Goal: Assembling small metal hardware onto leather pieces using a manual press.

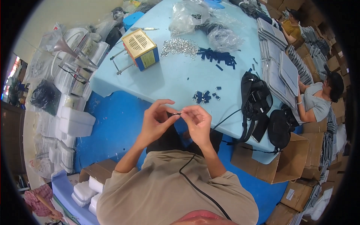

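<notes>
In front of my body, over the table's near edge, my left hand (157, 119) and my right hand (197, 122) meet fingertip to fingertip. Between them they pinch a small dark strip (174, 113) with a shiny glint; fingers cover most of it. Just beyond, on the light blue table (170, 80), lies a small cluster of navy strips with metal bits (202, 97). Farther off is a pile of small silvery metal pieces (180, 47), beside a heap of loose navy strips (217, 57).
A gold-and-blue box device (141, 48) with metal rods stands left on the table. Clear plastic bags (225, 37) lie at the back. A black bag (257, 97) rests at right, above an open carton (288, 161). Two people sit beyond stacked grey panels (279, 75). A black cable crosses my shirt.
</notes>
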`<control>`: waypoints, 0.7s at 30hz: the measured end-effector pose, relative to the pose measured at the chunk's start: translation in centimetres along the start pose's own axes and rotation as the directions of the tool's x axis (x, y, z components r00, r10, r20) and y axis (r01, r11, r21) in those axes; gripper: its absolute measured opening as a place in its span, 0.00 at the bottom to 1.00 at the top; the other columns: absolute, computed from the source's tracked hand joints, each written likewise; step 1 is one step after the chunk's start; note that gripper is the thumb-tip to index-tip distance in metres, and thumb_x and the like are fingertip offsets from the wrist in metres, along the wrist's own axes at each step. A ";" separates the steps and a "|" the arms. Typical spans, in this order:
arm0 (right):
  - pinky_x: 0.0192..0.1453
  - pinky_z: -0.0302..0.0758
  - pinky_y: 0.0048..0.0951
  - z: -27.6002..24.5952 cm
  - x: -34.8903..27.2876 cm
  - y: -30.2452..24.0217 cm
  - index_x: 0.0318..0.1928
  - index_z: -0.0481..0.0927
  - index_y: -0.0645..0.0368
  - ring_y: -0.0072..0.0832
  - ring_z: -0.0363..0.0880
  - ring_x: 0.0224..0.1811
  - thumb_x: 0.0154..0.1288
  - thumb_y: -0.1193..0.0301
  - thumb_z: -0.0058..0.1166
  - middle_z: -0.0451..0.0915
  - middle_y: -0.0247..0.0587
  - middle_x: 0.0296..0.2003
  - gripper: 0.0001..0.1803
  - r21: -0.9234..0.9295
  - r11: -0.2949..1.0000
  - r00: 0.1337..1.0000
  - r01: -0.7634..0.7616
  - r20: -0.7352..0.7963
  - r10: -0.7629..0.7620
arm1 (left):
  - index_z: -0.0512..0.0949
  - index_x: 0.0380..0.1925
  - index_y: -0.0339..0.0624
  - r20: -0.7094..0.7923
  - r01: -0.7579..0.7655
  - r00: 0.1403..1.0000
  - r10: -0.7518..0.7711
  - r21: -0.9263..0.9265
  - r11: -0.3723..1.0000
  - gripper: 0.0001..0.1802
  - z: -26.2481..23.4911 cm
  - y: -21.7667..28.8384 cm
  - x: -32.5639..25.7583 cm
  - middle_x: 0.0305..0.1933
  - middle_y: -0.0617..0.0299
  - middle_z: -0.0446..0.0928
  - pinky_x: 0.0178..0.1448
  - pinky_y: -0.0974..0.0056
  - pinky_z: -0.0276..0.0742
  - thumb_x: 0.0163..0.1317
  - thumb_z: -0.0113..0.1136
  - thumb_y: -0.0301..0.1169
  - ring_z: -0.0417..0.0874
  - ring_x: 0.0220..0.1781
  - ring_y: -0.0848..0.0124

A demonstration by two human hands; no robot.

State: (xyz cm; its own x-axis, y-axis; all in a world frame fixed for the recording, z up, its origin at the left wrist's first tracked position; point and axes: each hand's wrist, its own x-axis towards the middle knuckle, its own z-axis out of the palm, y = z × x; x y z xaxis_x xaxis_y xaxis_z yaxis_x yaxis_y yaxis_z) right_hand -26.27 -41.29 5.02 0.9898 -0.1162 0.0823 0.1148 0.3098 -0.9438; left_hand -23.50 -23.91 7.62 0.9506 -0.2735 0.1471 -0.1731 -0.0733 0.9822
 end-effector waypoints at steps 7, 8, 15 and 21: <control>0.47 0.80 0.25 -7.5 3.8 1.3 0.42 0.82 0.66 0.23 0.84 0.39 0.62 0.85 0.62 0.84 0.38 0.35 0.09 -0.418 0.908 0.975 0.044 -0.182 -0.131 | 0.80 0.48 0.39 0.187 -0.220 0.968 0.168 0.311 0.924 0.16 0.6 -6.8 12.6 0.40 0.53 0.87 0.35 0.61 0.80 0.62 0.69 0.32 0.86 0.30 0.67; 0.46 0.80 0.25 -8.4 4.4 1.2 0.42 0.82 0.66 0.23 0.84 0.39 0.61 0.85 0.62 0.85 0.40 0.34 0.09 -0.481 0.877 0.971 0.017 -0.200 -0.129 | 0.80 0.48 0.39 0.185 -0.231 0.966 0.180 0.311 0.922 0.16 0.6 -7.9 14.9 0.40 0.53 0.87 0.35 0.61 0.80 0.62 0.69 0.32 0.86 0.30 0.67; 0.47 0.80 0.36 -11.8 6.5 0.9 0.48 0.81 0.65 0.39 0.84 0.40 0.56 0.84 0.64 0.83 0.48 0.40 0.17 -0.839 0.543 0.962 -0.023 -0.166 -0.215 | 0.84 0.37 0.39 0.130 -0.190 0.964 0.230 0.946 0.261 0.08 1.7 -12.6 27.5 0.45 0.44 0.80 0.48 0.52 0.84 0.58 0.60 0.23 0.83 0.52 0.51; 0.57 0.74 0.42 -13.9 12.6 0.2 0.48 0.82 0.64 0.47 0.80 0.49 0.60 0.72 0.65 0.82 0.50 0.41 0.16 -0.933 0.351 0.925 0.079 -0.062 -0.374 | 0.83 0.34 0.38 0.119 -0.187 0.957 0.266 0.950 0.249 0.06 0.7 -14.5 29.2 0.45 0.45 0.78 0.46 0.49 0.85 0.61 0.56 0.21 0.82 0.50 0.48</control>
State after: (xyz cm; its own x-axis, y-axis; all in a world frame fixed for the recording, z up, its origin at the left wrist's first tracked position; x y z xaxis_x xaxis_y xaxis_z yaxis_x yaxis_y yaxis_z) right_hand -14.91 -55.86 1.39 0.8676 -0.2821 0.4094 0.0404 -0.7807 -0.6236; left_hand 6.62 -31.51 -2.43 0.8325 -0.3950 0.3884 -0.4660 -0.8785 0.1055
